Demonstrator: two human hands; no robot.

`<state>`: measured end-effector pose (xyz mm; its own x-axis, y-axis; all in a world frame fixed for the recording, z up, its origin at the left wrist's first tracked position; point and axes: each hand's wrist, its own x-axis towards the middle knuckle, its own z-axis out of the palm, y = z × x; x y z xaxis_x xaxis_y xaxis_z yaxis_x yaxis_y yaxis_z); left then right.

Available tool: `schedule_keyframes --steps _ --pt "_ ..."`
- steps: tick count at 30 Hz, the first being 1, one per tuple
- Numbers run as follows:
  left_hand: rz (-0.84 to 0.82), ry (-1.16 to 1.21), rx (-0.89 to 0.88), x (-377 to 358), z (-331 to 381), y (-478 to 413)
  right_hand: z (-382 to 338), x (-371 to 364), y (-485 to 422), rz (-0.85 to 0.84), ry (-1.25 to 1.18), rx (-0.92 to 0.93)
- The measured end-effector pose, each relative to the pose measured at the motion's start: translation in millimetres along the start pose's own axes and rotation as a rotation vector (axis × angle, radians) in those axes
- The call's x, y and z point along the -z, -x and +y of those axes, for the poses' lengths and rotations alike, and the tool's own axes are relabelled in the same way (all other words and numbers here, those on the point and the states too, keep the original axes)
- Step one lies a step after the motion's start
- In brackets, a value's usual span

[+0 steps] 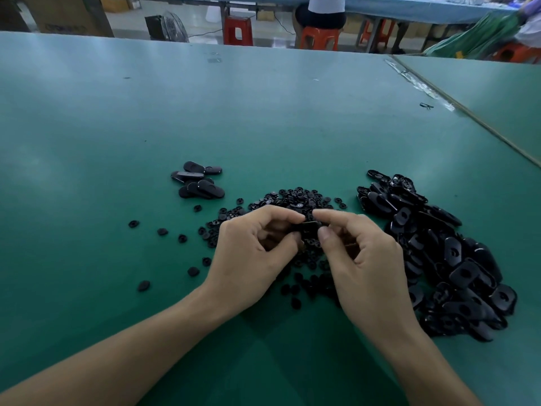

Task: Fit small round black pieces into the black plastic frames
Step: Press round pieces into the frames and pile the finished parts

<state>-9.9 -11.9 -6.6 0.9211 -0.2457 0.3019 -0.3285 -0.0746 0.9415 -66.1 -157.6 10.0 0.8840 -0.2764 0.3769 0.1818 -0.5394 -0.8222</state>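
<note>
One black plastic frame (309, 228) is held just above the green table (263, 112), between both hands. My left hand (251, 253) pinches its left end with thumb and forefinger. My right hand (363, 259) pinches its right end the same way. Under and behind the hands lies a loose heap of small round black pieces (295, 200), and several strays (162, 231) are scattered to the left. A large pile of black frames (439, 253) lies to the right. A small group of frames (199, 181) lies at the back left.
A seam with tape (433, 92) joins this table to another on the right. Beyond the far edge stand red stools (237, 30), a floor fan (171, 26) and a seated person (322, 13) at another bench.
</note>
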Motion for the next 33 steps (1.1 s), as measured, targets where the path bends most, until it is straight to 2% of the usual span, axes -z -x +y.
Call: schedule_keyframes --steps 3,15,33 --pt "0.011 0.024 0.039 0.2 -1.3 -1.3 -0.8 -0.1 0.6 0.005 0.003 0.005" --pt "-0.043 0.033 0.014 0.2 1.4 0.9 1.2 0.2 0.3 0.016 -0.113 -0.070" --pt "-0.040 0.042 0.016 1.8 0.7 -0.2 -1.4 -3.2 2.5 -0.019 -0.058 -0.060"
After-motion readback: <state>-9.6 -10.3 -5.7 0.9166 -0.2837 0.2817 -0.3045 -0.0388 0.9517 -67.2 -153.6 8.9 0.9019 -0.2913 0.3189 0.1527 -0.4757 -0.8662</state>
